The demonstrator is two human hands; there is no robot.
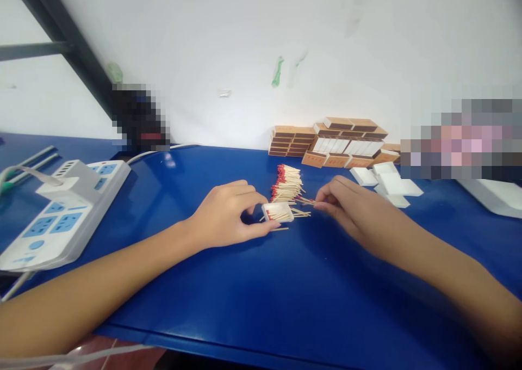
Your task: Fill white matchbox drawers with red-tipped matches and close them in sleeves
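My left hand (228, 212) rests on the blue table (261, 294), its thumb and fingers pinching the near left edge of a small white matchbox tray (278, 212) that holds a few red-tipped matches. Just behind the tray lies a heap of red-tipped matches (287, 184). My right hand (350, 207) comes in from the right with its fingertips pressed together on a few matches (305, 201) at the edge of the heap. Loose matches lie scattered beside the tray.
Stacked brown matchbox sleeves (326, 141) stand against the white wall behind the heap. Empty white trays (385, 182) lie to the right. A white and blue power strip (65, 212) with plugged-in cables sits at the left. A white box (495, 196) is at the far right.
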